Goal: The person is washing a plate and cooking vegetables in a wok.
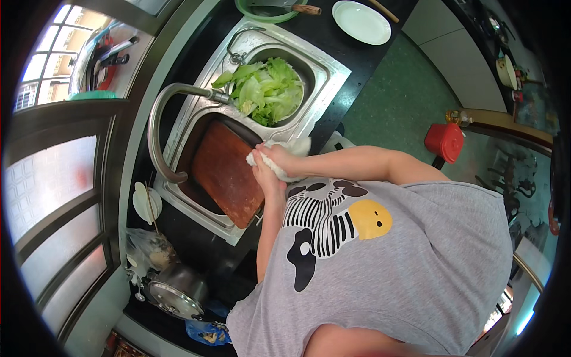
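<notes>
Both hands are pressed together around a bunched white cloth [298, 146] at the near edge of the sink. My left hand [266, 173] grips it from the lower side, and my right hand [286, 159] closes on it from the upper side. Just beyond them, a reddish-brown cutting board [225, 174] lies tilted in one basin of the stainless steel double sink [328, 82]. Leafy green lettuce [270, 91] fills a round container in the other basin, its rim partly hidden by leaves. A curved metal faucet [154, 129] arches over the board's basin.
On the dark counter stand a white oval plate [361, 22], a green basin [267, 17] with a wooden-handled knife across it, a small white bowl [154, 205], a lidded metal pot [176, 296] and plastic bags [207, 332]. A red lidded bin [446, 142] is behind, to the right.
</notes>
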